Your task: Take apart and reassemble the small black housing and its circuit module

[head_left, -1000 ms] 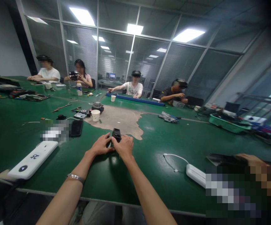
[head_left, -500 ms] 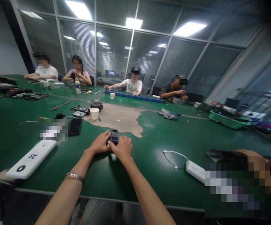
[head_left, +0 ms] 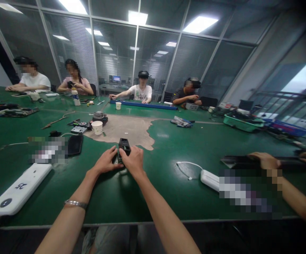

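Observation:
A small black plastic housing [head_left: 124,144] with rectangular cut-outs stands tilted just above the green table in front of me. My right hand [head_left: 134,158] grips it from the right, thumb across its near face. My left hand [head_left: 105,159] is closed at its lower left, fingers against a paler lower part [head_left: 119,160] of the same device. My fingers hide much of that lower part, so I cannot tell whether the two are fully apart. Beyond my hands lies a brown irregular sheet [head_left: 121,130], with a white paper cup [head_left: 97,127] at its left.
A white power bank [head_left: 20,190] marked 25 lies left, near a black flat object [head_left: 75,144]. Another white power bank [head_left: 208,179] with a cable lies right, beside a neighbour's hand [head_left: 266,160]. Gloves [head_left: 181,121] and a green basket [head_left: 243,123] are farther off. Several people sit opposite.
The black housing has tilted and risen in my right hand; cut-outs show where a dark bluish window was, and a paler part shows below. The whole view has shifted, moving the scene left.

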